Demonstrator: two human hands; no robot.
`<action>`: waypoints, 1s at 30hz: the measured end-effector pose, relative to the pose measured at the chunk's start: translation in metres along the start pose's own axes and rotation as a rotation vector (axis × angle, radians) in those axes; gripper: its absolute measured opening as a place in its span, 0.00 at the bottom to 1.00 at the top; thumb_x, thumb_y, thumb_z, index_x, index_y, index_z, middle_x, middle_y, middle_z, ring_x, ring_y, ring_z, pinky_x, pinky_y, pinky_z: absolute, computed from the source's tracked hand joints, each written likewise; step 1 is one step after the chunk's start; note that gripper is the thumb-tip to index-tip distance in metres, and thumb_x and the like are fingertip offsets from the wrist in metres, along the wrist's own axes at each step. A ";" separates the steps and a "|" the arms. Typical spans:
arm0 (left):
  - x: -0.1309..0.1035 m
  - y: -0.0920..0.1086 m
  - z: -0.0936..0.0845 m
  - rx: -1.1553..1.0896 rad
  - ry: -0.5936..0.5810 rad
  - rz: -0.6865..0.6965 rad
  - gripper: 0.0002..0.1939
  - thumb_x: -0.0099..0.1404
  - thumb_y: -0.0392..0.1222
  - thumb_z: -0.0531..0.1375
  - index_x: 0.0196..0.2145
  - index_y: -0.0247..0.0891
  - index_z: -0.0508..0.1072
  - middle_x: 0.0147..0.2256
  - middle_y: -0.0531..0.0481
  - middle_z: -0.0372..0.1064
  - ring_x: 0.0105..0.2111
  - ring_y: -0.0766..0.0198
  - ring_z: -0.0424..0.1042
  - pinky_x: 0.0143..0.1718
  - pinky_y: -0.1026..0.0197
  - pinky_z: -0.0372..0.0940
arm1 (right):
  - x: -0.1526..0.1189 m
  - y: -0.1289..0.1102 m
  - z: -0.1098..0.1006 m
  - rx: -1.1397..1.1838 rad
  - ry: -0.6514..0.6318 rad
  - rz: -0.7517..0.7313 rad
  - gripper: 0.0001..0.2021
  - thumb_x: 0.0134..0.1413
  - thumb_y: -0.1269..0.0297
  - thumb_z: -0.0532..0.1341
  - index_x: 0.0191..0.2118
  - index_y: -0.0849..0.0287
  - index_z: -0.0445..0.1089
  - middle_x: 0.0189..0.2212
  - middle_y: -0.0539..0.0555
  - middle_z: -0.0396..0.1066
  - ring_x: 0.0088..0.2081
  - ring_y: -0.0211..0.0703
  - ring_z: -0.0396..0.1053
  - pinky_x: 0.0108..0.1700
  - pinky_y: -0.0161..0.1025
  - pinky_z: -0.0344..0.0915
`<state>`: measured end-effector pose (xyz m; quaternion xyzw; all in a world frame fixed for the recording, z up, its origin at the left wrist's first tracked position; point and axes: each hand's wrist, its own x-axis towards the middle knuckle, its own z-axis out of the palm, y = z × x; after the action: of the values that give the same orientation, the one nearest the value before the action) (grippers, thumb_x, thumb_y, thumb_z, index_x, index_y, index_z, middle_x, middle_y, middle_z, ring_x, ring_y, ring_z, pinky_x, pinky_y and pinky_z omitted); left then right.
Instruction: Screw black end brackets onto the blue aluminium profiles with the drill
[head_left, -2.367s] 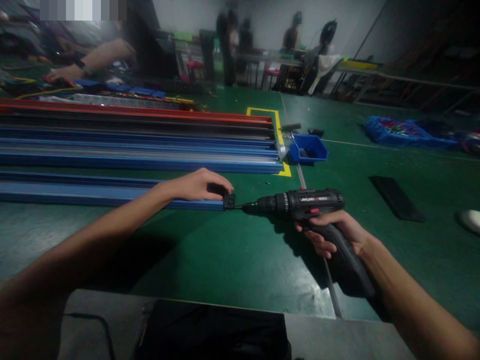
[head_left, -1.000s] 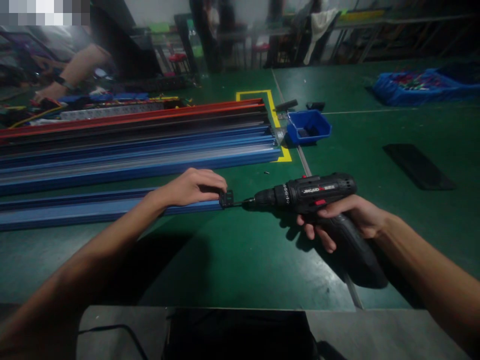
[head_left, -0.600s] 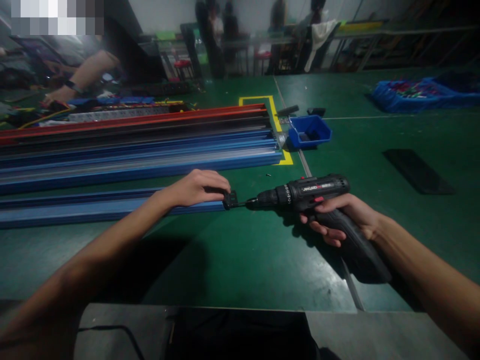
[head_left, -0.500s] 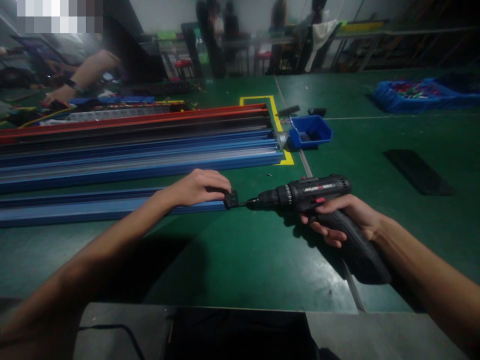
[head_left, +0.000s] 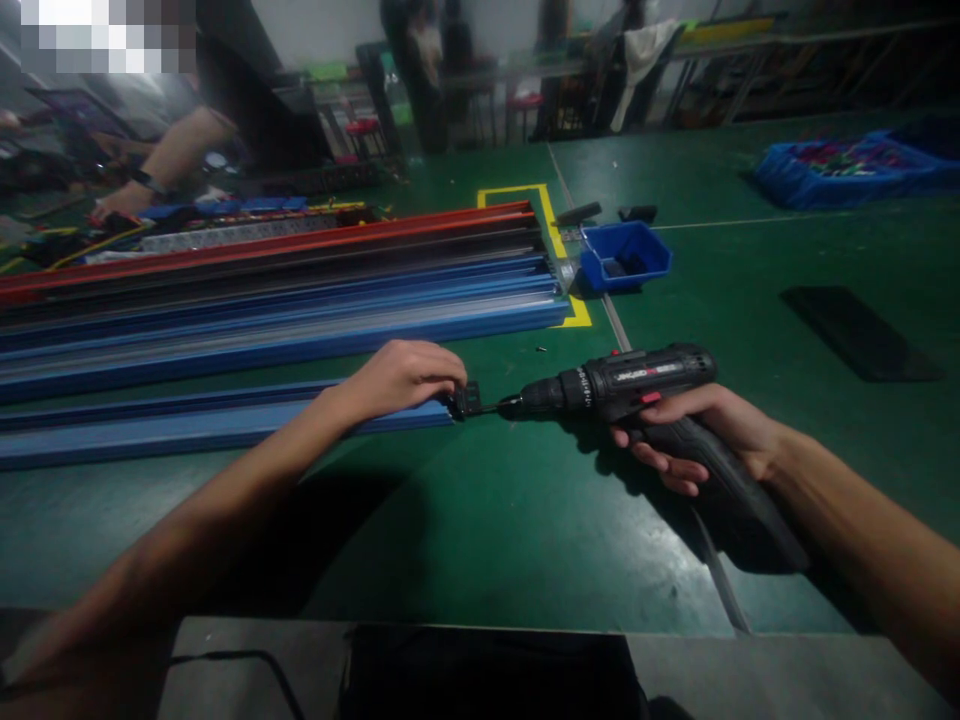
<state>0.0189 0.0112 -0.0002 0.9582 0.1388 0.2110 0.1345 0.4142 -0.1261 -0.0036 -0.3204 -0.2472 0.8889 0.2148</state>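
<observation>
My right hand [head_left: 697, 440] is wrapped round the grip of a black cordless drill [head_left: 645, 370], which points left. Its bit meets a small black end piece [head_left: 466, 398] at the right end of a long blue profile [head_left: 247, 425]. My left hand [head_left: 409, 378] lies over that end of the profile, fingers closed on the end piece; the fingertips are partly hidden behind it. A tiny dark screw [head_left: 541, 349] lies on the table just beyond the drill's tip.
Blue, black and red profiles [head_left: 450, 300] lie side by side behind my left hand, ending near yellow tape [head_left: 577, 318]. A blue bin [head_left: 626, 262] stands beside them. Farther right are a dark flat plate [head_left: 859, 335] and a blue tray [head_left: 780, 190]. Another person's hand [head_left: 124, 198] is far left.
The view has shifted slightly. Both hands, the drill and the end piece keep nearly the same positions relative to each other; the bit still meets the end piece.
</observation>
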 end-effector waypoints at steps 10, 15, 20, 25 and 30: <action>0.002 0.001 0.000 -0.066 -0.014 -0.046 0.07 0.72 0.38 0.62 0.37 0.40 0.82 0.38 0.49 0.82 0.39 0.61 0.80 0.44 0.63 0.71 | 0.001 -0.001 0.002 0.015 -0.010 0.013 0.14 0.64 0.63 0.63 0.45 0.71 0.76 0.29 0.57 0.76 0.19 0.34 0.70 0.26 0.33 0.76; 0.002 0.001 0.000 -0.074 -0.017 -0.052 0.07 0.72 0.38 0.62 0.36 0.39 0.81 0.37 0.49 0.81 0.39 0.62 0.80 0.44 0.63 0.70 | 0.001 0.001 0.003 0.009 -0.001 0.003 0.14 0.64 0.63 0.64 0.46 0.72 0.77 0.29 0.57 0.76 0.19 0.34 0.71 0.26 0.33 0.76; 0.001 0.001 0.001 -0.044 -0.024 -0.039 0.08 0.72 0.36 0.61 0.36 0.38 0.81 0.37 0.50 0.81 0.38 0.63 0.79 0.43 0.63 0.70 | 0.002 0.003 0.000 -0.027 -0.028 -0.030 0.14 0.64 0.64 0.65 0.47 0.72 0.77 0.30 0.58 0.78 0.20 0.35 0.74 0.27 0.33 0.76; 0.001 0.000 0.000 -0.039 -0.025 -0.026 0.08 0.72 0.35 0.61 0.37 0.38 0.81 0.37 0.49 0.81 0.39 0.62 0.79 0.44 0.62 0.70 | 0.001 0.003 -0.001 -0.101 -0.084 -0.058 0.19 0.65 0.64 0.64 0.55 0.73 0.75 0.37 0.65 0.81 0.26 0.41 0.79 0.31 0.36 0.78; 0.001 -0.001 0.001 -0.043 -0.022 -0.029 0.09 0.73 0.36 0.60 0.37 0.38 0.81 0.38 0.49 0.81 0.40 0.62 0.79 0.45 0.61 0.70 | -0.001 0.004 0.001 -0.132 -0.081 -0.065 0.20 0.65 0.64 0.64 0.58 0.72 0.73 0.45 0.68 0.81 0.28 0.42 0.80 0.33 0.37 0.78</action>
<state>0.0197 0.0124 -0.0017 0.9553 0.1463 0.2013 0.1598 0.4132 -0.1296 -0.0049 -0.2893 -0.3239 0.8755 0.2116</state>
